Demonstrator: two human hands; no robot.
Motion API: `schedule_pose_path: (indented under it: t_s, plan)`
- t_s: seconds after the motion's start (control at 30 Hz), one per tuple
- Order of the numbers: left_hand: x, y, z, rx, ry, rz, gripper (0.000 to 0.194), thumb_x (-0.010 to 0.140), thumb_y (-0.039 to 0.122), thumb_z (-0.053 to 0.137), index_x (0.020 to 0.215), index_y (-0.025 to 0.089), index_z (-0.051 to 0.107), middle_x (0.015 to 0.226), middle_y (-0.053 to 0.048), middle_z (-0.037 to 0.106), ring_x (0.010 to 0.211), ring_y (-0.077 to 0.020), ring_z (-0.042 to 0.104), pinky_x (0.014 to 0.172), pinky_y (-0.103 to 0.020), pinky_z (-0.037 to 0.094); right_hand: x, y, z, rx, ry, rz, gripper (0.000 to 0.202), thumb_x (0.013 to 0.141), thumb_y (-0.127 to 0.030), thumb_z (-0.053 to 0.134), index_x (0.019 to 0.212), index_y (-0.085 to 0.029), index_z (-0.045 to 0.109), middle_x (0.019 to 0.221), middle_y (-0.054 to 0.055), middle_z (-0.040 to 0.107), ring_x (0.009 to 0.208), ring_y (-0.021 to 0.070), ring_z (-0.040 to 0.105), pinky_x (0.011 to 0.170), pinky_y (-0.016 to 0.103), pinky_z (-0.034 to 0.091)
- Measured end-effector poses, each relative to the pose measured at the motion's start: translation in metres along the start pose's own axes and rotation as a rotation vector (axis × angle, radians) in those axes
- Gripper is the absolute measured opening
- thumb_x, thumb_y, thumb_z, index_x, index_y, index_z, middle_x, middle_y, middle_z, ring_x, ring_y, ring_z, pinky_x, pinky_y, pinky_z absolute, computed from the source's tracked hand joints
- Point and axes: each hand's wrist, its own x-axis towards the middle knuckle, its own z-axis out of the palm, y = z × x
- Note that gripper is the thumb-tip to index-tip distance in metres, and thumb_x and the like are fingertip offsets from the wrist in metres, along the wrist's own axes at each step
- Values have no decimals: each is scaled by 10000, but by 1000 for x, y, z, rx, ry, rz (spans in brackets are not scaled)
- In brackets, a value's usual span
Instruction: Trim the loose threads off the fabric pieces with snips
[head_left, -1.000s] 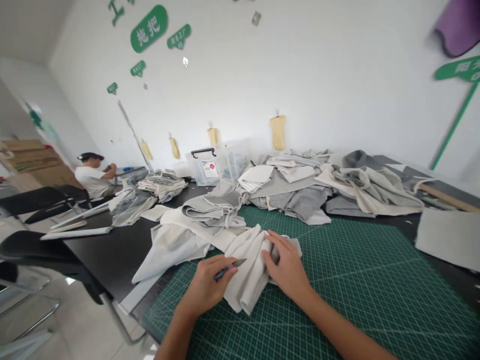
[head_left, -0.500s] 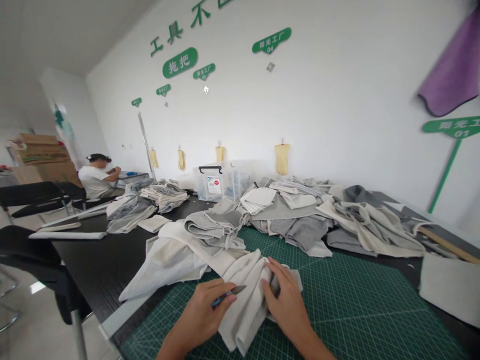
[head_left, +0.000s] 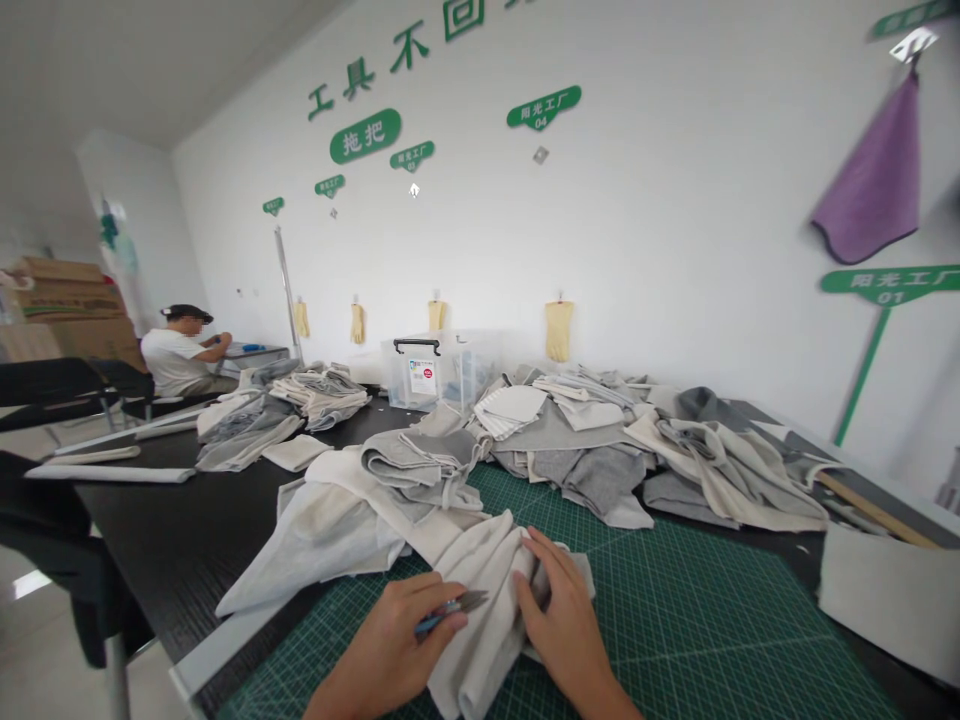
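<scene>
My left hand (head_left: 397, 640) is closed around a small blue-handled cutting tool (head_left: 452, 607), whose grey pointed blades lie over the cloth. My right hand (head_left: 562, 615) rests on the right side of a bunched off-white cloth (head_left: 480, 580), thumb and fingers gripping its folds. That cloth spreads over a green cutting mat (head_left: 697, 610) and runs back left to a paler crumpled cloth (head_left: 322, 540). A folded grey cloth (head_left: 420, 465) sits just behind it.
Heaps of grey and white cloths (head_left: 577, 440) line the back of the black table (head_left: 165, 540). A clear plastic box (head_left: 420, 375) stands behind them. At far left, a seated person (head_left: 180, 355) works at another table. A black chair (head_left: 52, 540) is beside the table's left edge.
The view has shifted slightly, moving the table items left. The blades of the tool in my left hand now look slightly parted. My right hand keeps its hold on the cloth.
</scene>
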Motion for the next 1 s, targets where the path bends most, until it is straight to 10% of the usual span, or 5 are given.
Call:
schedule_pose_path:
  t_s: [1.0]
  plan:
    - [1, 1, 3, 51, 7, 79, 226, 944, 292, 522, 1123, 253, 655, 981, -41, 703, 867, -173, 658, 757, -248, 516, 1, -2, -1, 20, -3, 5, 393, 851, -257, 509, 1221, -168, 607, 1342, 102, 565, 1259, 256, 507, 1103, 483, 371]
